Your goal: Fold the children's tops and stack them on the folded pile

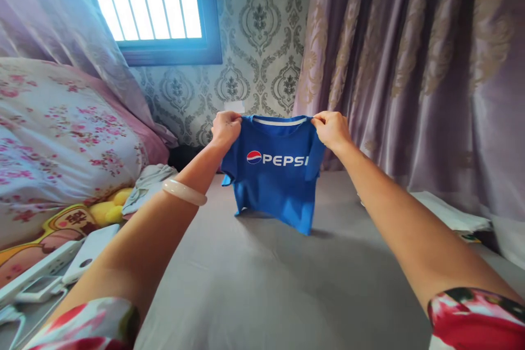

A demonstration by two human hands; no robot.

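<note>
A small blue T-shirt (274,191) with a "PEPSI" print hangs upright between my two hands, its front facing me. My left hand (227,127) pinches the shirt's shoulder on the left, beside the white-lined neckline. At the opposite shoulder, my right hand (331,128) grips the fabric between thumb and fingers. The lower hem hangs down to the grey bed sheet (246,290) and seems to touch it. A pale bangle (184,192) circles my left forearm.
Floral bedding (65,136) is heaped at the left, with a yellow plush toy (109,210) and folded grey cloth (150,180) beside it. A power strip (41,268) and a white device (92,251) lie at lower left. White folded material (451,213) lies by the curtain (410,76).
</note>
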